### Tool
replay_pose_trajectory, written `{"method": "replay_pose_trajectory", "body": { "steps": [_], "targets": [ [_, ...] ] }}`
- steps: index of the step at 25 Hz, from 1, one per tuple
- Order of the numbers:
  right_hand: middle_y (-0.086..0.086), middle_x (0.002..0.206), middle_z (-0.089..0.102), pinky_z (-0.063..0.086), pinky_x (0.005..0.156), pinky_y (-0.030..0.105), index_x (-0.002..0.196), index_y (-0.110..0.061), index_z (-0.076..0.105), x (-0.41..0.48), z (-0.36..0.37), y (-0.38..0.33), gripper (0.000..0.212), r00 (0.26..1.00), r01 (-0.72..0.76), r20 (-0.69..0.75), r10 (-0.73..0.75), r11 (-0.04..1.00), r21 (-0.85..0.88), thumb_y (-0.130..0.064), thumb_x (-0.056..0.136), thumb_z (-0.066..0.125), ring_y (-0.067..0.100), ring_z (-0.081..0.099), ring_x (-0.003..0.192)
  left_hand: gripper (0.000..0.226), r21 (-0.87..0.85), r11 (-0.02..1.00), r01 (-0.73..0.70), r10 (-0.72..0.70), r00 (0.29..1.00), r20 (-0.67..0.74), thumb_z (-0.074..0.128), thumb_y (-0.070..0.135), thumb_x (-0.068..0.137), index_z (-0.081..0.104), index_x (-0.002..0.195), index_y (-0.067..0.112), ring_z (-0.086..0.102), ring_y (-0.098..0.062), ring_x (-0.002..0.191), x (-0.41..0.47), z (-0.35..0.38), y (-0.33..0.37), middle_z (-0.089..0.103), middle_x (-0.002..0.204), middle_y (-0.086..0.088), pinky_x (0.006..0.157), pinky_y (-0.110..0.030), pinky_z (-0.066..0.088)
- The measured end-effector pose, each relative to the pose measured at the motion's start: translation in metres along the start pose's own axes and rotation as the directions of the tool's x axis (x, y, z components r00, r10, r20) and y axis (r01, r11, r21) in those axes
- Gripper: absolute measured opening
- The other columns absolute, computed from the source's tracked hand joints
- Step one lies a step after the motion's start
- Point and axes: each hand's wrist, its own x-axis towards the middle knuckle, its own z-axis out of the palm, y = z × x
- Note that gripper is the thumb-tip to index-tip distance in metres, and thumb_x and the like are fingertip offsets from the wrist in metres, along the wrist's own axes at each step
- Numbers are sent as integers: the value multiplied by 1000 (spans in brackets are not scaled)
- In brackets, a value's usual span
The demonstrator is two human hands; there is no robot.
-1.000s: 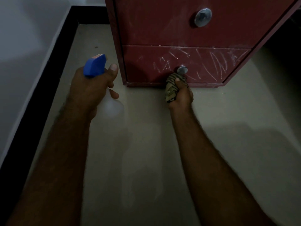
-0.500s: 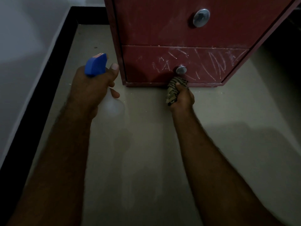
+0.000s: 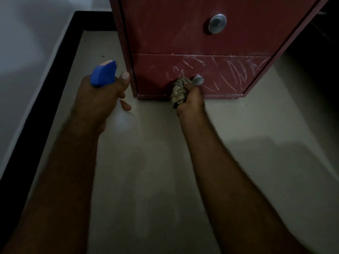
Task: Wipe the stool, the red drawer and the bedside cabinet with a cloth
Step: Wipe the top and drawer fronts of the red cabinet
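Lifts the cloth (image 3: 178, 91) higher than half a second ago, off the bottom edge and onto the front of the red drawer (image 3: 229, 76), at 8 o'clock of its knob (image 3: 198, 80). Risks catching on that knob and tugging the drawer out; likely misses the pale scribbles at 3 o'clock of the knob too, with so tight a wad covering little. Grips the cloth bunched in the right hand (image 3: 192, 103), fingers curled fully round. Wraps the left hand (image 3: 99, 103) round the spray bottle (image 3: 103, 73), thumb raised beside the blue head, at 9 o'clock of the drawer
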Motion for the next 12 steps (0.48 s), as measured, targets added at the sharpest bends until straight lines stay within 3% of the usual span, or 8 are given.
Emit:
{"method": "replay_pose_trajectory", "body": {
  "steps": [2,4,5,6,7,8,12],
  "targets": [
    [1,124,67,61,86,31,124,-35,60,-3,-10,10,45,992,101,103,-70,937,-336,-6,89,61,16,69,109,14,5,1000,-9,9,1000,3,66,42,95,52,93,42,71,-28,77,0,0,1,63,95,-5,88,-57,59],
    [1,117,68,62,84,33,124,-31,61,-3,-11,13,45,992,85,110,-56,955,-285,-7,85,62,17,71,103,14,14,1000,-8,8,1000,7,66,42,95,52,94,41,71,-28,77,0,0,1,64,97,-6,89,-57,58],
    [1,103,67,61,70,26,112,-25,65,-2,-2,8,30,998,-11,55,13,999,-34,-6,89,61,12,72,84,14,14,1000,-8,7,1000,10,66,42,95,52,94,41,71,-27,76,-1,0,1,64,97,-6,89,-57,58],
    [1,88,62,55,53,20,97,-17,65,-4,9,-2,14,999,-54,8,53,980,193,-5,95,59,8,67,62,13,13,1000,-4,4,1000,10,66,43,94,53,94,41,71,-27,75,-1,0,1,64,97,-6,90,-57,58],
    [-1,78,56,47,41,19,84,-15,61,-3,18,-11,19,984,-160,3,179,873,460,-5,99,56,6,59,47,13,6,1000,-1,1,1000,9,66,43,94,53,94,41,71,-27,75,0,-1,2,64,96,-6,91,-57,57],
    [-2,74,53,42,35,18,78,-15,58,-5,24,-19,25,974,-207,43,220,807,553,-5,101,54,5,54,40,13,-4,1000,3,-3,1000,7,67,42,94,54,93,40,71,-28,76,-1,-2,2,64,96,-6,92,-58,56],
    [-4,67,55,41,35,17,76,-16,59,-6,29,-23,27,975,-210,76,207,763,611,-10,102,54,5,53,38,13,-11,1000,-4,4,1000,15,67,41,95,53,93,40,70,-31,77,-2,-1,2,64,95,-6,95,-59,54]
  ]
}}
